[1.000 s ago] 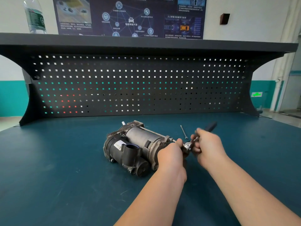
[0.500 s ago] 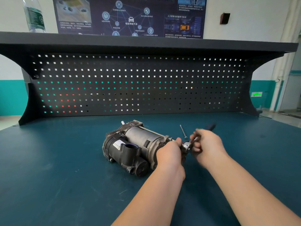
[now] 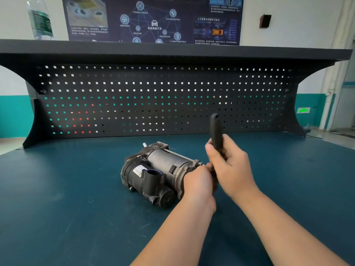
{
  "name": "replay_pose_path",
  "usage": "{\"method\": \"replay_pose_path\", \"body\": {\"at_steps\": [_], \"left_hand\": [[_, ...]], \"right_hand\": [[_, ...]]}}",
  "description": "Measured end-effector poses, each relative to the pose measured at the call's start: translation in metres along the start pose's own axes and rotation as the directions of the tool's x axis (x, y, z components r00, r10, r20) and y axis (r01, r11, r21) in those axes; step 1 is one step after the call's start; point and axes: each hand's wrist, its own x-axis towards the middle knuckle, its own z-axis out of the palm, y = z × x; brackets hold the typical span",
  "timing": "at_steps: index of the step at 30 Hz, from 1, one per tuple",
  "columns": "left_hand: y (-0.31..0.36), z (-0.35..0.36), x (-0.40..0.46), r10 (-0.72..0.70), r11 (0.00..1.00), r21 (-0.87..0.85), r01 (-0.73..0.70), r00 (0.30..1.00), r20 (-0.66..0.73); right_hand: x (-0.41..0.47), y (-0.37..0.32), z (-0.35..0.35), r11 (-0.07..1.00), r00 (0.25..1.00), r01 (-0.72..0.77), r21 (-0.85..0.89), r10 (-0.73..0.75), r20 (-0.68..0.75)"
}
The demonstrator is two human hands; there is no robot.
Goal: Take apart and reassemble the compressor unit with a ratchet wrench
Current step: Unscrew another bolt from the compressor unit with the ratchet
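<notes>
My left hand curls around the near end of the compressor unit, which lies on the blue bench toward 11 o'clock. My right hand grips the ratchet wrench, handle pointing to 12 (its head is hidden).
</notes>
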Motion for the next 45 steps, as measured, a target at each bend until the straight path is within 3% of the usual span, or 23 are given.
{"method": "replay_pose_path", "body": {"at_steps": [3, 4, 6, 8, 9, 11, 13, 15, 17, 20, 23, 24, 26, 28, 30, 31, 33, 35, 36, 38, 40, 43, 45], "left_hand": [[0.0, 0.0, 0.002, 0.011, 1.0, 0.029, -0.01, 0.999, -0.036], [0.001, 0.001, 0.002, 0.008, 0.999, 0.04, -0.006, 0.999, -0.042], [0.001, 0.002, 0.005, -0.002, 0.998, 0.055, 0.005, 0.998, -0.055], [0.001, 0.002, 0.005, -0.015, 0.998, 0.066, 0.019, 0.998, -0.058], [0.001, 0.002, 0.006, -0.012, 0.998, 0.064, 0.016, 0.998, -0.056], [-0.001, 0.0, 0.007, -0.005, 0.999, 0.053, 0.008, 0.998, -0.056], [-0.002, 0.0, 0.006, 0.008, 0.998, 0.058, -0.005, 0.999, -0.044], [-0.003, -0.001, 0.004, 0.01, 0.996, 0.084, -0.008, 1.0, -0.02], [-0.002, -0.001, 0.002, -0.016, 0.996, 0.09, 0.015, 1.0, 0.011], [0.0, -0.002, 0.0, -0.033, 0.998, 0.059, 0.031, 0.999, 0.031], [0.0, -0.001, 0.003, -0.022, 0.997, 0.079, 0.022, 1.0, 0.005], [0.0, -0.001, 0.002, -0.022, 0.996, 0.084, 0.023, 1.0, -0.009], [0.001, 0.001, 0.002, -0.008, 0.996, 0.083, 0.011, 0.999, -0.031], [0.001, 0.001, 0.002, -0.014, 0.998, 0.062, 0.016, 0.999, -0.035], [0.001, 0.001, 0.001, -0.022, 0.999, 0.042, 0.023, 0.999, -0.024], [0.001, 0.001, 0.001, -0.024, 0.999, 0.036, 0.025, 0.999, -0.026], [0.001, 0.001, 0.0, -0.01, 0.999, 0.043, 0.011, 0.999, -0.036], [-0.001, 0.001, 0.0, -0.004, 0.997, 0.076, 0.006, 1.0, -0.028], [-0.001, 0.001, -0.002, -0.005, 0.997, 0.074, 0.006, 1.0, -0.011], [0.001, 0.0, -0.004, -0.024, 0.999, 0.024, 0.022, 0.997, 0.067], [0.002, -0.002, -0.005, -0.049, 0.998, -0.02, 0.051, 0.991, 0.125], [0.0, -0.002, 0.001, 0.001, 1.0, 0.01, -0.002, 0.999, 0.034], [0.0, 0.0, 0.001, 0.023, 0.999, 0.024, -0.023, 1.0, -0.012]], "right_hand": [[0.012, 0.004, -0.003, 0.911, 0.913, -0.292, 0.29, 0.356, -0.198], [0.016, 0.008, -0.006, 0.779, 0.804, -0.439, 0.448, 0.563, -0.191], [0.016, 0.016, -0.009, 0.348, 0.517, -0.62, 0.703, 0.856, 0.032], [0.012, 0.02, -0.009, 0.028, 0.33, -0.614, 0.789, 0.917, 0.224], [0.01, 0.021, -0.008, -0.009, 0.314, -0.602, 0.799, 0.917, 0.247], [0.013, 0.021, -0.006, 0.12, 0.407, -0.583, 0.803, 0.899, 0.161], [0.017, 0.018, -0.005, 0.421, 0.591, -0.538, 0.731, 0.806, -0.029], [0.016, 0.012, -0.006, 0.788, 0.832, -0.405, 0.465, 0.528, -0.171], [0.009, 0.007, -0.006, 0.975, 0.978, -0.172, 0.142, 0.187, -0.097], [0.004, 0.001, -0.006, 0.999, 0.999, -0.043, 0.018, 0.043, 0.034], [0.012, 0.002, -0.007, 0.943, 0.95, -0.262, 0.205, 0.29, -0.117], [0.016, 0.005, -0.008, 0.864, 0.877, -0.395, 0.312, 0.456, -0.151], [0.018, 0.013, -0.01, 0.534, 0.626, -0.614, 0.581, 0.778, -0.054], [0.014, 0.02, -0.011, 0.152, 0.399, -0.647, 0.747, 0.903, 0.162], [0.011, 0.02, -0.01, 0.012, 0.329, -0.612, 0.791, 0.913, 0.24], [0.012, 0.02, -0.008, 0.059, 0.364, -0.607, 0.793, 0.907, 0.211], [0.016, 0.016, -0.006, 0.34, 0.536, -0.583, 0.737, 0.844, 0.034], [0.015, 0.01, -0.007, 0.79, 0.833, -0.397, 0.466, 0.524, -0.178], [0.011, 0.008, -0.007, 0.94, 0.944, -0.232, 0.249, 0.28, -0.177], [0.003, 0.005, -0.004, 0.997, 0.998, 0.059, -0.046, -0.059, -0.011], [-0.001, 0.005, -0.001, 0.989, 0.992, 0.118, -0.094, -0.114, 0.055], [0.003, 0.002, -0.001, 0.991, 0.996, -0.051, 0.124, 0.06, -0.064], [0.011, 0.005, -0.002, 0.919, 0.927, -0.256, 0.298, 0.322, -0.195]]}}
